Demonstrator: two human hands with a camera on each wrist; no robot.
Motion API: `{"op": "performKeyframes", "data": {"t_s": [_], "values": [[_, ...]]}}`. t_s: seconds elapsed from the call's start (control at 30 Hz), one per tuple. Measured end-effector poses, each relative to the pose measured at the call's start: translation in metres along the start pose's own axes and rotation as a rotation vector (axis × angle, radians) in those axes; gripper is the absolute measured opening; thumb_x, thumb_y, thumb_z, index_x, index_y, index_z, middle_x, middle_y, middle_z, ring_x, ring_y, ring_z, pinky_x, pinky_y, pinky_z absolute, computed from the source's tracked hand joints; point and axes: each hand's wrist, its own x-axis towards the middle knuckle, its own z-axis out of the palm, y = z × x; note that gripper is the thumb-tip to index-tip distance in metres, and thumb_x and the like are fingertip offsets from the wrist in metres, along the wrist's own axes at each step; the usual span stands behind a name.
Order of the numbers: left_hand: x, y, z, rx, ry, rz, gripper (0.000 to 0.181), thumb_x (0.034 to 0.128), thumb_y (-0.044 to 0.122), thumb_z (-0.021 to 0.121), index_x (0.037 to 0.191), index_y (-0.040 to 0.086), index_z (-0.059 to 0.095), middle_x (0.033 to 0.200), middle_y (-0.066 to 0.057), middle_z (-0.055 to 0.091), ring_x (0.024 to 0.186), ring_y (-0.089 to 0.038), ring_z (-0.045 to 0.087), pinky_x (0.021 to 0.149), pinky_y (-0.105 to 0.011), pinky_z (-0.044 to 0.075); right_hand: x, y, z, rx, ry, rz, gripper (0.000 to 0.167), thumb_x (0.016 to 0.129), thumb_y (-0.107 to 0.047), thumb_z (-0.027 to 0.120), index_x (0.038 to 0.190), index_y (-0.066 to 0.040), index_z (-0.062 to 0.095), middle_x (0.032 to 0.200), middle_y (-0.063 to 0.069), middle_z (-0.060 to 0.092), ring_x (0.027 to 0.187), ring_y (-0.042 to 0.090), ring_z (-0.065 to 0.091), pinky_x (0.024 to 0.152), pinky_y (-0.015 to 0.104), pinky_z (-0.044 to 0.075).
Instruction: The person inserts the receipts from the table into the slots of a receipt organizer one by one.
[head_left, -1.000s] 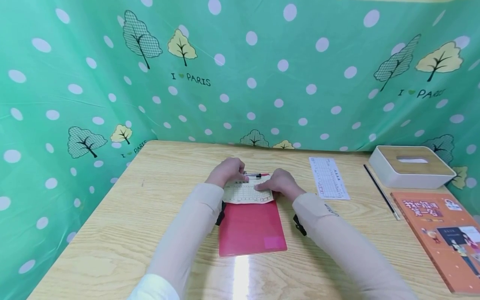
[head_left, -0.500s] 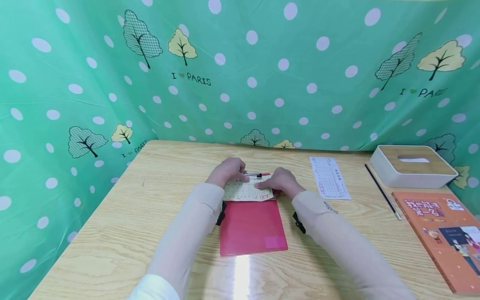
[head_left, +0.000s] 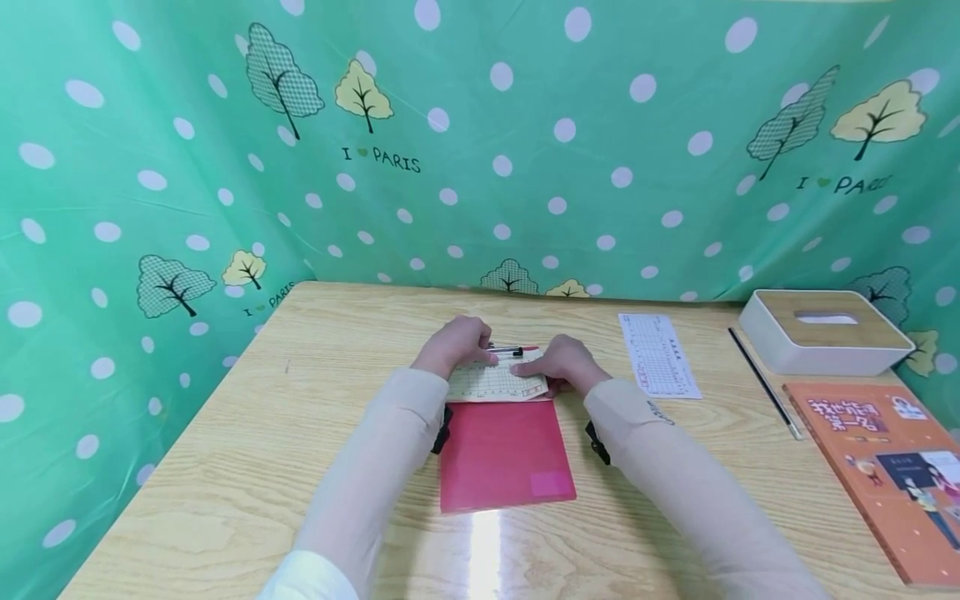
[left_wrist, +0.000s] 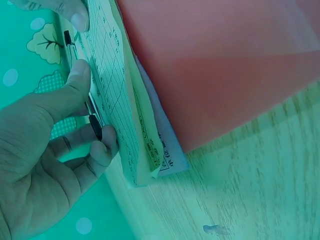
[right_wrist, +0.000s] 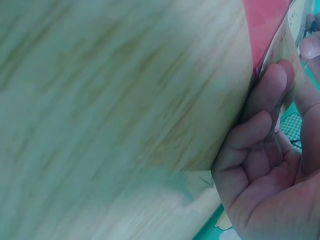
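A stack of thin printed slips [head_left: 491,384] lies across the top of a red folder [head_left: 506,458]. In the left wrist view the slips [left_wrist: 112,70] show several layers, with a metal clip with black ends [left_wrist: 95,127] along their far edge. My left hand [head_left: 456,343] grips that edge and the clip, thumb on the near side. My right hand [head_left: 566,364] pinches the right end of the slips, thumb on top. In the right wrist view the fingers of my right hand [right_wrist: 270,145] are curled under the slips' corner.
To the right lie a white printed sheet [head_left: 660,356], a dark pencil [head_left: 763,383] and an orange book [head_left: 873,467]. A white tissue box with a wooden lid [head_left: 832,350] stands at the back right. A green patterned curtain [head_left: 525,200] hangs behind the table [head_left: 247,433].
The lower edge of the top slip has risen slightly, and its right corner now lifts off the layer beneath. Both hands have stayed almost in place.
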Motion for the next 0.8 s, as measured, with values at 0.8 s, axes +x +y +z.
{"op": "performKeyframes", "data": {"t_s": [0.8], "values": [[-0.005,-0.001,0.008,0.059,0.064,0.060,0.042,0.0926,0.025,0.076,0.071,0.010,0.043,0.069,-0.001,0.035,0.068,-0.017,0.038,0.066,-0.029,0.033,-0.009,0.010,-0.003,0.049,-0.006,-0.102,0.052,0.083,-0.023,0.086,0.051,-0.015,0.046,0.047,-0.003,0.042,0.045,0.010,0.036,0.047,0.025,0.031]]}}
